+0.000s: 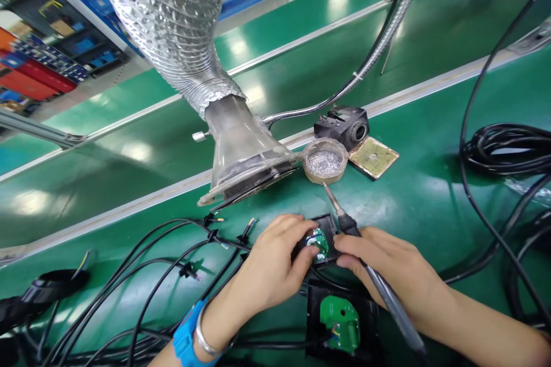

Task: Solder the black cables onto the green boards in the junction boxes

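Observation:
My left hand (278, 255) pinches a small green circuit board (319, 243) between thumb and fingers, partly covering it. Under that board is a black square base (328, 223). In my right hand (390, 258) lies a soldering iron (385, 292), its metal tip pointing up and away, close to the front of a round solder pot (325, 161). My right fingertips rest beside the black base; whether they touch it I cannot tell. Nearer to me, a larger green circuit board (342, 321) sits in a black housing with thin wires joined to it.
A fume hood (245, 149) on a silver duct (172, 22) hangs over the green bench. Behind the pot stand an iron holder (344, 126) and a yellow sponge tray (374, 157). Black cables (159, 263) with bare coloured ends spread left; a coiled cable (512, 149) lies right.

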Motion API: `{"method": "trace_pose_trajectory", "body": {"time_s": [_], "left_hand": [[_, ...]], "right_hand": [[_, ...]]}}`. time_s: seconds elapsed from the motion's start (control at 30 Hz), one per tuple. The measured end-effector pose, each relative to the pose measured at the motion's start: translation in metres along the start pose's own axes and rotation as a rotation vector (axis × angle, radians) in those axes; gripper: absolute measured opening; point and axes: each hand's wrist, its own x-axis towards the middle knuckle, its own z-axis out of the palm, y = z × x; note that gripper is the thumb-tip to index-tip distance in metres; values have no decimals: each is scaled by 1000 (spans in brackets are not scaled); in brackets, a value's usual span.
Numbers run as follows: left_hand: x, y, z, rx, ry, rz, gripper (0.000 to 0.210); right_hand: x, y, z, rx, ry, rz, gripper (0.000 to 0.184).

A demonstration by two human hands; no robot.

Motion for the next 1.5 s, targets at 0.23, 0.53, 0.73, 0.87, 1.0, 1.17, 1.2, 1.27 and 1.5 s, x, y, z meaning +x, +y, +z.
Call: {"method": "trace_pose_trajectory", "body": {"time_s": [0.23,0.53,0.73,0.87,1.0,1.17,1.2,1.27,1.5], "left_hand": [[-9,-2,9,133,326,23,19],[8,12,1,506,-95,155,20],[14,16,-7,505,-204,226,19],[12,8,-5,394,-158,197,24],[10,-1,-3,268,-55,203,21],[14,-3,-5,269,-90,220,21],[15,-2,-5,280,-118,223,23],[16,-1,-5,294,-151,225,24],[16,0,-1,379,-154,194,26]], "right_hand": [[-2,4,3,-23,42,-27,19],[-2,3,4,-4,62,-43,23],[-3,3,5,22,73,-34,26],[-6,4,7,49,52,-5,30],[-8,5,8,45,62,-13,30],[-7,4,6,67,78,-15,30],[-7,4,6,70,78,-15,30],[-6,4,5,72,85,-16,31],[-9,7,7,84,92,-1,35]]}}
